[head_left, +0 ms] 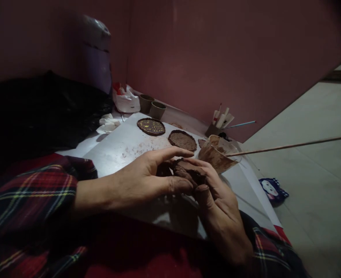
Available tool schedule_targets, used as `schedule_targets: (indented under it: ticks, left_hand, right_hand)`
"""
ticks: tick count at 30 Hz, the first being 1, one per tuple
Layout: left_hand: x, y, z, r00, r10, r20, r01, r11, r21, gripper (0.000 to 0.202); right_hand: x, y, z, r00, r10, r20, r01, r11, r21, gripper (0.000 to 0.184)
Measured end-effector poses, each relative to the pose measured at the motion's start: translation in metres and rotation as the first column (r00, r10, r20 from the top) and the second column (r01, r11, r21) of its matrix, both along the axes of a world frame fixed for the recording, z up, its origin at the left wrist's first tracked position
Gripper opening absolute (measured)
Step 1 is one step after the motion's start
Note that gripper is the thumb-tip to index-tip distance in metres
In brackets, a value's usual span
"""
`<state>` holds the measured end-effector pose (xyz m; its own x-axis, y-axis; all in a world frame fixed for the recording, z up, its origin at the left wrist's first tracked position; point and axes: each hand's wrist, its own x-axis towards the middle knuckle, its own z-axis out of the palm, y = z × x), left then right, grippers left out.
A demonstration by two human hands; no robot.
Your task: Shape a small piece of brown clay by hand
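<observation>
Both my hands meet over a white sheet [121, 148] spread on the floor. Between them sits a lump of brown clay [188, 172]. My left hand [147, 175] curls around it from the left, thumb pressed on the clay and forefinger stretched out above it. My right hand [216, 200] grips the lump from the right with its thumb on top. Both hands are smeared with clay. Red plaid sleeves cover my arms.
Two flat clay discs [151, 126] [182, 140] lie on the sheet beyond my hands. A muddy cup [216, 154] holds a long thin stick [286, 146]. Two small cups [153, 107], a white bag [125, 99], a tool holder [219, 123] and a black bag [37, 112] stand near the red wall.
</observation>
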<state>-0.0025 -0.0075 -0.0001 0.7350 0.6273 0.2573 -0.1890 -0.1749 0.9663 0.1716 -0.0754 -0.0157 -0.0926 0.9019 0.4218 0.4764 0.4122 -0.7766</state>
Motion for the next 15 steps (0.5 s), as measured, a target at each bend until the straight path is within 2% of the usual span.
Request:
schedule_targets:
  ticks: [3, 7, 9, 11, 15]
  left_hand:
    - [-0.0009, -0.0028, 0.0029, 0.999, 0.028, -0.035, -0.026, 0.998, 0.054, 0.034]
    - [-0.0015, -0.0039, 0.0022, 0.998, 0.056, -0.03, -0.054, 0.996, 0.067, 0.027]
    - [-0.0016, -0.0032, 0.0015, 0.997, 0.064, -0.047, -0.06, 0.995, 0.078, 0.023]
    - [-0.002, -0.0027, 0.0018, 0.995, 0.063, -0.076, -0.055, 0.993, 0.102, 0.02]
    - [-0.0034, -0.0032, 0.0038, 0.976, 0.148, -0.162, -0.103, 0.961, 0.257, 0.016]
  right_hand:
    - [-0.0006, 0.002, -0.0001, 1.0, 0.008, -0.001, -0.008, 1.0, -0.012, 0.042]
    - [-0.0015, 0.0032, -0.0012, 1.0, 0.017, -0.025, -0.017, 1.0, -0.017, 0.055]
    - [-0.0022, 0.0022, -0.001, 0.999, 0.02, -0.037, -0.021, 0.999, -0.027, 0.056]
    - [-0.003, 0.0005, -0.0003, 1.0, 0.014, -0.015, -0.014, 0.999, -0.05, 0.047]
    - [-0.0032, -0.0025, 0.0009, 0.998, -0.01, 0.062, 0.015, 0.997, -0.075, 0.024]
